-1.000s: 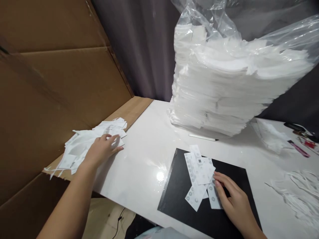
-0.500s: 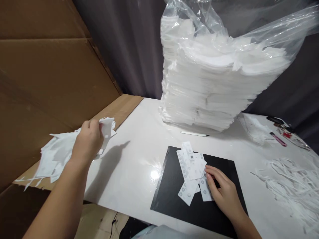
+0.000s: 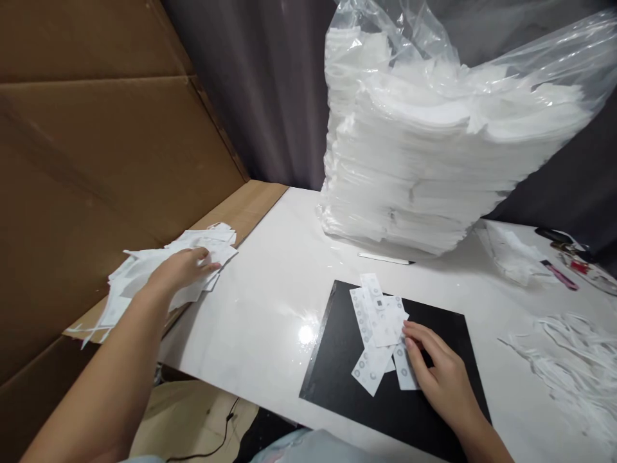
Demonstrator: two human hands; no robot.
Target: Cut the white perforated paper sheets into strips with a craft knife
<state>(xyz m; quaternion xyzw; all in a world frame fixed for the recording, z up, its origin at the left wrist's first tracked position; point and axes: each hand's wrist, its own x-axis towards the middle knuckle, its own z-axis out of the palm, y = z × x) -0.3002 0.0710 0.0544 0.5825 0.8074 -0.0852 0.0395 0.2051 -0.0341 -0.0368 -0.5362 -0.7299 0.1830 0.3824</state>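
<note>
Two hands, left (image 3: 183, 270) and right (image 3: 441, 379); one black mat (image 3: 337, 376); one plastic bag (image 3: 434, 148).

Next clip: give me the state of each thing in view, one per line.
Left hand: open, flat on the loose white pieces.
Right hand: open, fingertips on the label strips.
Label strips: overlapping on the black mat.
Plastic bag: open at top, packed full.
White strings: loose heap.

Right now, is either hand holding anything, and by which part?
Nothing is gripped. Left hand lies flat on the pile of white fabric pieces; right hand rests its fingers on white paper sticker strips.
</note>
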